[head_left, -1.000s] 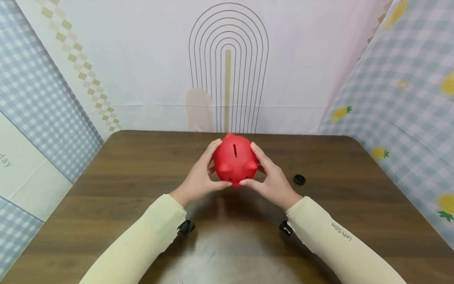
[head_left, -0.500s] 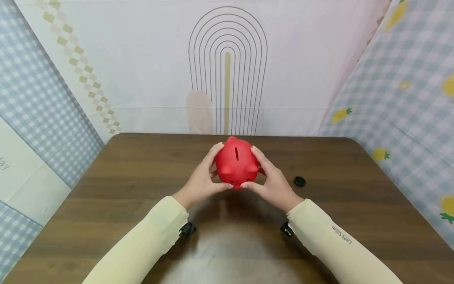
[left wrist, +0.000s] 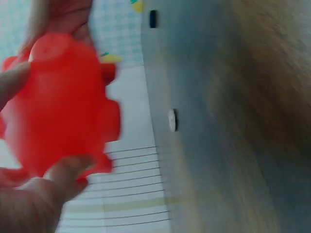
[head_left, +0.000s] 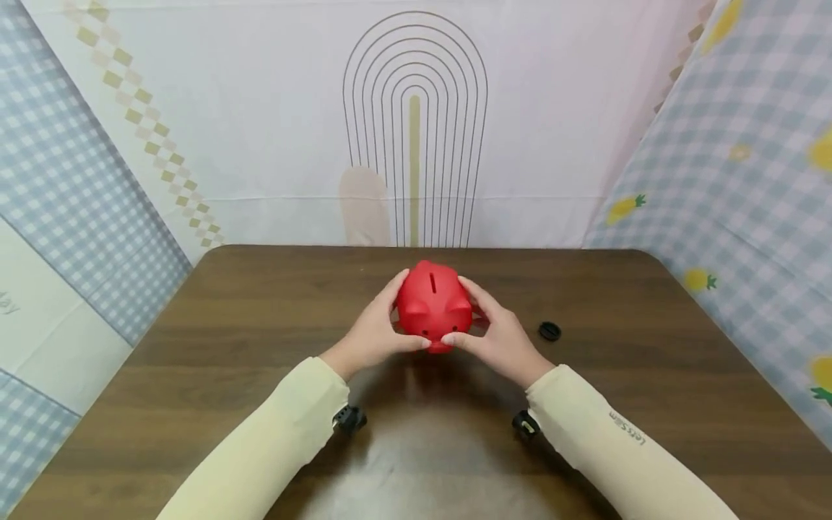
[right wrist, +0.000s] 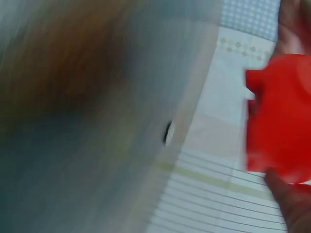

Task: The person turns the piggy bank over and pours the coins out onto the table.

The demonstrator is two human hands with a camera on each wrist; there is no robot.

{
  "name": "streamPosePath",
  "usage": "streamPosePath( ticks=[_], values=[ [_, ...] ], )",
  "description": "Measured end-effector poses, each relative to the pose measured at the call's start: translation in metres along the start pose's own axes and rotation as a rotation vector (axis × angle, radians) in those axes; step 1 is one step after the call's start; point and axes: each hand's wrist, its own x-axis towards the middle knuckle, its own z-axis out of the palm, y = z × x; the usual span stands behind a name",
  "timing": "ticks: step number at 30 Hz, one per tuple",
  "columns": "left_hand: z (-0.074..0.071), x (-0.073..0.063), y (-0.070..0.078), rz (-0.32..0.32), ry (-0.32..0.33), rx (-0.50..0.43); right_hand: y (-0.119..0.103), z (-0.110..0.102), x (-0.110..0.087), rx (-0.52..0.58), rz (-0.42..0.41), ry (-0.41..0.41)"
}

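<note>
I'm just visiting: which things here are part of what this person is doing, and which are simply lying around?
Seemingly part of the job:
red piggy bank
left grip and right grip, both holding it

Seemingly just lying about, untouched on the table:
round black piece, to the right
small pale disc, seen only in the wrist views

Beyond the dark wood-grain table [head_left: 273, 303], I see a white cloth [head_left: 552, 108] printed with nested arches [head_left: 414, 130]. Blue-and-white checked cloth [head_left: 97, 166] slants down on my left; on my right, pineapple-patterned checked fabric [head_left: 728, 217] does likewise. Pale glare [head_left: 416, 484] lies across the table's near part.
</note>
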Motion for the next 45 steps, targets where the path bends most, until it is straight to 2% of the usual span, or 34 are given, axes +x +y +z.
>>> streamPosePath(
  ticks=[2, 3, 4, 5, 6, 9, 10, 12, 14, 17, 20, 21, 22, 23, 24, 25, 28, 29, 30, 31, 32, 35, 36, 37, 38, 39, 41, 43, 45],
  values=[
    [0.002, -0.004, 0.003, 0.137, 0.032, 0.088, 0.0, -0.002, -0.002, -0.047, -0.163, 0.038],
    [0.003, -0.004, 0.004, 0.17, 0.048, 0.122, 0.0, -0.002, -0.002, -0.062, -0.203, 0.046],
    [0.003, -0.004, 0.005, 0.175, 0.056, 0.147, 0.0, -0.002, -0.002, -0.076, -0.202, 0.046],
    [0.002, -0.004, 0.005, 0.157, 0.053, 0.155, 0.0, -0.001, -0.002, -0.075, -0.169, 0.03],
    [0.001, -0.003, 0.005, 0.112, 0.039, 0.148, 0.001, -0.001, -0.001, -0.062, -0.108, 0.001],
    [-0.002, 0.003, 0.001, -0.091, -0.027, 0.081, 0.0, 0.001, 0.001, -0.04, 0.161, -0.071],
    [-0.003, 0.005, -0.001, -0.135, -0.046, 0.053, -0.001, 0.001, 0.002, -0.035, 0.218, -0.086],
    [-0.004, 0.006, -0.002, -0.151, -0.066, 0.024, -0.002, 0.001, 0.002, -0.026, 0.245, -0.09],
    [-0.003, 0.006, -0.003, -0.099, -0.058, -0.007, -0.003, 0.0, 0.001, -0.034, 0.184, -0.061],
    [0.0, 0.004, -0.003, 0.047, -0.016, -0.013, -0.002, -0.001, 0.0, -0.093, 0.0, -0.003],
    [0.004, 0.002, -0.002, 0.216, 0.031, 0.06, 0.0, -0.002, -0.002, -0.197, -0.228, 0.084],
    [0.005, 0.001, -0.001, 0.254, 0.045, 0.093, 0.001, -0.002, -0.003, -0.224, -0.288, 0.11],
    [0.005, 0.001, 0.0, 0.265, 0.055, 0.118, 0.001, -0.003, -0.003, -0.241, -0.321, 0.123],
    [0.006, 0.002, 0.0, 0.246, 0.062, 0.135, 0.001, -0.003, -0.002, -0.234, -0.317, 0.118],
    [0.006, 0.002, 0.0, 0.198, 0.057, 0.124, 0.002, -0.003, -0.001, -0.209, -0.286, 0.099],
    [0.005, 0.003, 0.0, 0.133, 0.039, 0.095, 0.001, -0.003, -0.001, -0.172, -0.228, 0.067],
    [0.004, 0.005, -0.002, -0.095, -0.003, -0.007, -0.001, -0.004, 0.001, -0.071, 0.019, -0.031],
    [0.004, 0.005, -0.003, -0.139, -0.008, -0.043, -0.002, -0.004, 0.002, -0.048, 0.071, -0.046],
    [0.004, 0.005, -0.003, -0.149, -0.009, -0.073, -0.002, -0.004, 0.002, -0.042, 0.085, -0.047],
    [0.005, 0.004, -0.003, -0.128, -0.007, -0.082, -0.003, -0.004, 0.001, -0.057, 0.061, -0.038],
    [0.005, 0.004, -0.003, -0.078, 0.005, -0.079, -0.003, -0.004, 0.001, -0.076, 0.01, -0.019],
    [0.006, 0.002, 0.001, 0.137, 0.054, 0.014, -0.001, -0.004, 0.0, -0.143, -0.212, 0.065],
    [0.006, 0.001, 0.003, 0.191, 0.071, 0.067, -0.001, -0.003, -0.001, -0.155, -0.253, 0.086],
    [0.006, 0.001, 0.004, 0.204, 0.081, 0.107, 0.0, -0.003, -0.001, -0.153, -0.262, 0.09],
    [0.005, 0.001, 0.005, 0.189, 0.075, 0.123, 0.001, -0.002, -0.001, -0.127, -0.238, 0.074],
    [0.004, 0.002, 0.005, 0.147, 0.055, 0.13, 0.001, -0.001, -0.001, -0.1, -0.182, 0.048],
    [0.002, 0.003, 0.003, 0.015, 0.003, 0.105, 0.0, 0.001, -0.001, -0.034, -0.017, -0.008],
    [0.0, 0.003, 0.001, -0.11, -0.032, 0.044, -0.001, 0.003, -0.001, 0.003, 0.11, -0.042],
    [-0.001, 0.004, -0.001, -0.135, -0.044, 0.013, -0.002, 0.002, 0.0, 0.026, 0.167, -0.055]
  ],
)
